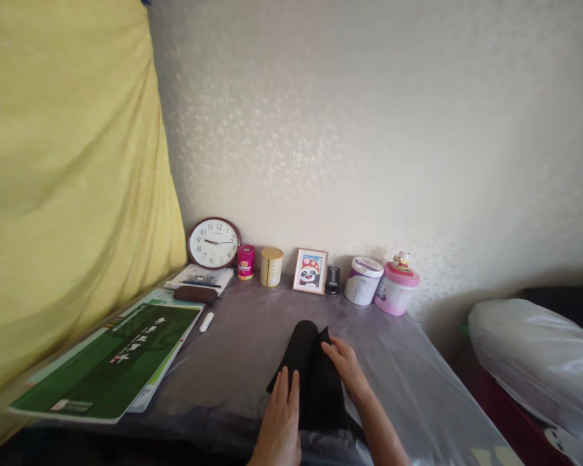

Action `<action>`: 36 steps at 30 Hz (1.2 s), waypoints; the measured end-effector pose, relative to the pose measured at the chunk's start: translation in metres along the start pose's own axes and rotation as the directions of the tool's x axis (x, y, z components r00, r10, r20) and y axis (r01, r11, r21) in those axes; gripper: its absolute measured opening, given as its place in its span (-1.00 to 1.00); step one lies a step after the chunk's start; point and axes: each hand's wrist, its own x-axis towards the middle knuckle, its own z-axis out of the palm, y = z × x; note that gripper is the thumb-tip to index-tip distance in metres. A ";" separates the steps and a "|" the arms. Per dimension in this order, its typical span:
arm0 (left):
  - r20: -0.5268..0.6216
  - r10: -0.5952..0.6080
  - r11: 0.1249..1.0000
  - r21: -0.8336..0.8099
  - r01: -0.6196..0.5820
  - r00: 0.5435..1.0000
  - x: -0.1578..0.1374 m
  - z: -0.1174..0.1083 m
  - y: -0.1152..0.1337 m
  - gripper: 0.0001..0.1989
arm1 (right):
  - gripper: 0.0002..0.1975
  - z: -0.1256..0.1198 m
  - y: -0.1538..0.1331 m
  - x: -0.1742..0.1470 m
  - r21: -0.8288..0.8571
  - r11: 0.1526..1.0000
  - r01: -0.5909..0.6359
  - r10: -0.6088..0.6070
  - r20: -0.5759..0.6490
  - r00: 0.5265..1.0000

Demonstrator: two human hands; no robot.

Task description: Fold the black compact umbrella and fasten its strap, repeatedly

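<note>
A black folded cloth lies near the front of the table, with one rounded fold standing up along its left part. My left hand rests on that left part, fingers stretched out and pressed flat against the fabric. At the cloth's upper right, my right hand pinches the edge between thumb and fingers, and a corner sticks up beside it. The cloth's lower end is partly hidden by my hands, so I cannot tell what kind of item it is.
Green booklets, a brown case and a white marker-like stick lie left. Along the wall stand a clock, a pink can, a yellow-lidded can, a panda picture frame and tubs. Plastic-wrapped bundle right.
</note>
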 end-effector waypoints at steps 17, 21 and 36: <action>-0.240 0.158 0.987 0.033 -0.154 0.958 0.015 0.055 -0.050 -0.26 | -0.72 0.074 0.014 0.037 -0.290 0.956 -0.052 0.072 0.060 0.996; -0.459 0.203 0.979 0.092 -0.181 0.865 0.009 0.058 -0.064 -0.29 | -0.73 0.074 0.017 0.039 -0.294 0.955 -0.036 0.080 0.140 0.987; -0.457 0.295 0.934 0.322 -0.153 0.839 0.018 0.047 -0.030 -0.33 | -0.78 0.066 0.001 0.017 -0.396 0.892 0.217 -0.103 0.291 0.951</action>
